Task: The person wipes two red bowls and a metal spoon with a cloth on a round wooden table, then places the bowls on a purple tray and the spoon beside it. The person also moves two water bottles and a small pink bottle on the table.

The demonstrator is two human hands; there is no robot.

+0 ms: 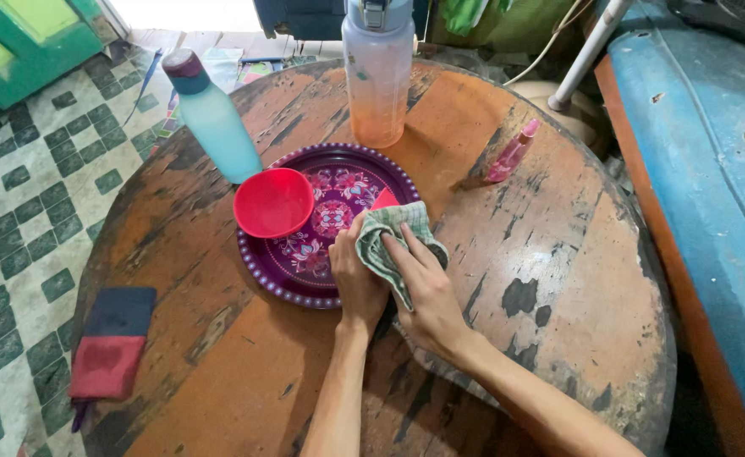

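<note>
Round table [558,279], purple tray [300,275] on it, red bowl [272,203] beside; both hands bunch the cloth [393,241] over the tray's right rim. Left hand [357,275] clamps, right hand [427,292] presses: best keep the grip snug.

No packages, signs or screens in our view

We find only one small mark: a tiny green patch on the side of the tall clear bottle [378,72], which stands at the far edge of our round table [558,254]; too small to tell whether it is a label.
</note>
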